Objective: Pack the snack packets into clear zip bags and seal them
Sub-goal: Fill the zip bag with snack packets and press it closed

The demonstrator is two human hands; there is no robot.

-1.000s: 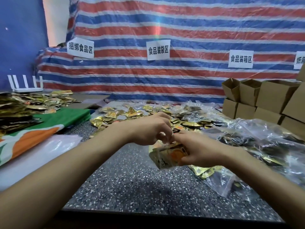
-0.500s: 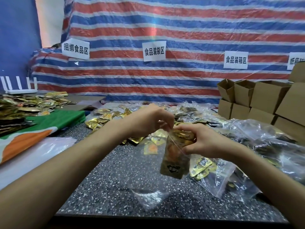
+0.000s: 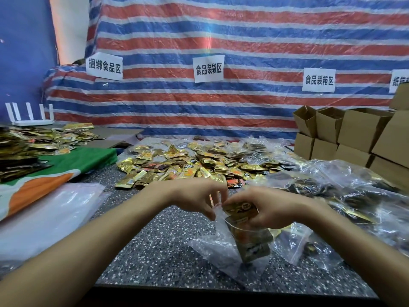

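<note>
Left hand [image 3: 199, 197]: we find its fingers curled down at the mouth of the zip bag [image 3: 212, 249]. It appears to pinch the rim, though the clear film is hard to trace there.
Right hand [image 3: 273, 208]: grasps a small stack of snack packets [image 3: 240, 210], gold-faced, with the thumb on top.
Snack packets: upper ends lie in the fingers and lower ends inside the bag. We cannot count them, as the hand covers part.
Zip bag: hangs from the hands, its bottom crumpled on the speckled table [image 3: 163, 251]. We cannot make out the zip strip.
Loose pile [image 3: 194, 160]: gold packets heaped beyond the hands.
Filled bags [image 3: 354, 191]: lie to the right, cut off by the frame edge, contents dim.
Cardboard boxes [image 3: 356, 134]: stacked far right, partly out of view.
</note>
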